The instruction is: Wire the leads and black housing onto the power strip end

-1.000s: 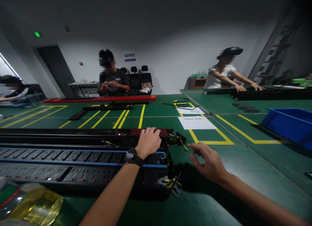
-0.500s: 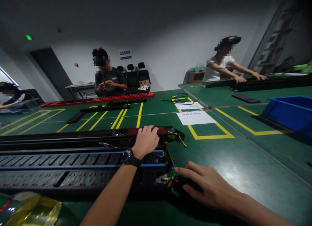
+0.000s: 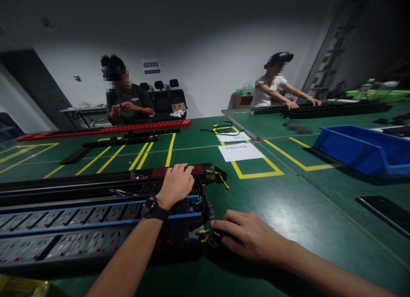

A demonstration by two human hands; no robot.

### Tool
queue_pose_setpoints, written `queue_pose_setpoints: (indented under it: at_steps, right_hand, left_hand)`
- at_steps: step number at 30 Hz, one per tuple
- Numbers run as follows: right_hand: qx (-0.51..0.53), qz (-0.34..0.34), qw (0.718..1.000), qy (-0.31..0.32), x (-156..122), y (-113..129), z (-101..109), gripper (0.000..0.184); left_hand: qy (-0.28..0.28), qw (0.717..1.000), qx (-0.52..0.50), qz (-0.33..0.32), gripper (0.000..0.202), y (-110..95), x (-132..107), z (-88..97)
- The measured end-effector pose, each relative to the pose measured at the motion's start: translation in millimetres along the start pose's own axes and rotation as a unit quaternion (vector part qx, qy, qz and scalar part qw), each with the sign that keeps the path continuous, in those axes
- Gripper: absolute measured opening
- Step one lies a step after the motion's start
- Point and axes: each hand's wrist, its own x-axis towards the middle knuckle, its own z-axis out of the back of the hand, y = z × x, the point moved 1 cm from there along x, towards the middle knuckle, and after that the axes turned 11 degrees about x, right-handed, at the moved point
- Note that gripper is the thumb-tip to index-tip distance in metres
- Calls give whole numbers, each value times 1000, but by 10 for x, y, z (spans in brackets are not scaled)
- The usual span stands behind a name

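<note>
My left hand (image 3: 176, 184), with a black watch at the wrist, lies palm down across the black power strips, fingers over the dark red section (image 3: 160, 172) of a far one. Its fingers are stretched and hold nothing. By the right end of the nearest power strip (image 3: 86, 243), my right hand (image 3: 246, 233) has its index finger and thumb around a black end cap (image 3: 215, 238); the exact contact is dark. Yellow-green wires (image 3: 203, 234) show at that end. Another end piece (image 3: 221, 174) with a yellow wire sticks out from the far strip.
Two people (image 3: 130, 100) work across the green table (image 3: 288, 203). A blue bin (image 3: 358, 149) and a phone (image 3: 384, 211) lie to the right. White paper labels (image 3: 240, 152), black cables (image 3: 224, 126) and a long red frame (image 3: 128, 128) are farther back. A yellowish container (image 3: 22, 286) is at bottom left.
The view has turned right, so the scene sits farther left. My right thumb has come closer to the end cap. My left hand stays on the strips.
</note>
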Motion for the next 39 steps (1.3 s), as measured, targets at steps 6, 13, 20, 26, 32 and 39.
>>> queue_pose_setpoints:
  at_steps: [6, 13, 20, 26, 32, 39]
  right_hand:
    - [22, -11, 1000, 2, 43, 18, 29, 28]
    - [38, -25, 999, 18, 43, 22, 44, 19]
    - [75, -19, 996, 32, 19, -20, 39, 42]
    - [84, -50, 995, 36, 20, -45, 77, 49]
    - [96, -77, 992, 18, 15, -137, 200, 38]
    - [107, -127, 985, -48, 7, -291, 239, 36]
  left_hand:
    - [-6, 1000, -6, -3, 45, 5, 7, -11]
    - [-9, 1000, 3, -4, 45, 9, 9, -23]
    - [2, 1000, 13, -7, 45, 19, 14, -5]
    - [9, 1000, 15, -5, 45, 7, 11, 25]
    - [-12, 1000, -4, -7, 45, 27, 13, -23]
    - [-14, 1000, 7, -9, 47, 37, 12, -41]
